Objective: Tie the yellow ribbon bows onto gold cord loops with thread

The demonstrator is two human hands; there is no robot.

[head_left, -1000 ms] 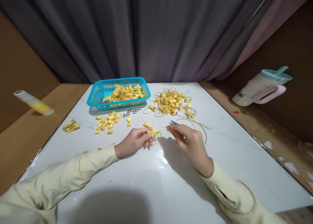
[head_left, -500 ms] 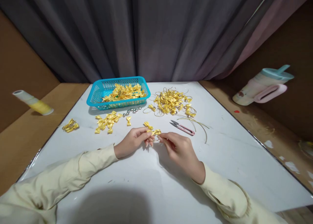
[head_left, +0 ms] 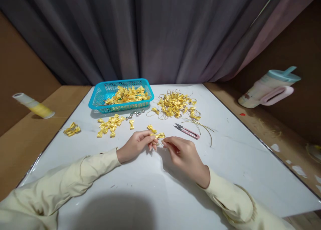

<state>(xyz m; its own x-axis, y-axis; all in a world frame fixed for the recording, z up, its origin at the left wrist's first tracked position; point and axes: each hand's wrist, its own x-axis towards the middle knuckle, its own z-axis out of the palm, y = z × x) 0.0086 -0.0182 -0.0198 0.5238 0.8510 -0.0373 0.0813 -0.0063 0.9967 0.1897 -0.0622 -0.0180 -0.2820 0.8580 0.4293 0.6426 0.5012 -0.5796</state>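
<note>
Between finger and thumb of my left hand (head_left: pixel 136 144) is a yellow satin bow (head_left: pixel 160 135), held just above the white table. My right hand (head_left: pixel 183 153) pinches a thin gold cord (head_left: pixel 159 144) that loops below this bow; its tip is hidden by the fingers. Another yellow bow (head_left: pixel 151 128) lies right behind my left fingertips. Farther left are a single bow (head_left: pixel 131 124) and a pile of loose bows (head_left: pixel 110 125). Several silver beads (head_left: pixel 135 114) lie in front of the basket.
A blue basket (head_left: pixel 120 106) of bows stands at the back. Bows with cord loops (head_left: pixel 175 104) are heaped right of it. Pink thread snips (head_left: pixel 187 131) and cut cords (head_left: pixel 209 133) lie on the right. Beyond are a thread cone (head_left: pixel 37 107) and a tumbler (head_left: pixel 265 88).
Both hands stay almost in place. The fingers of my right hand have shifted very slightly, and more of the cord loop shows below the bow.
</note>
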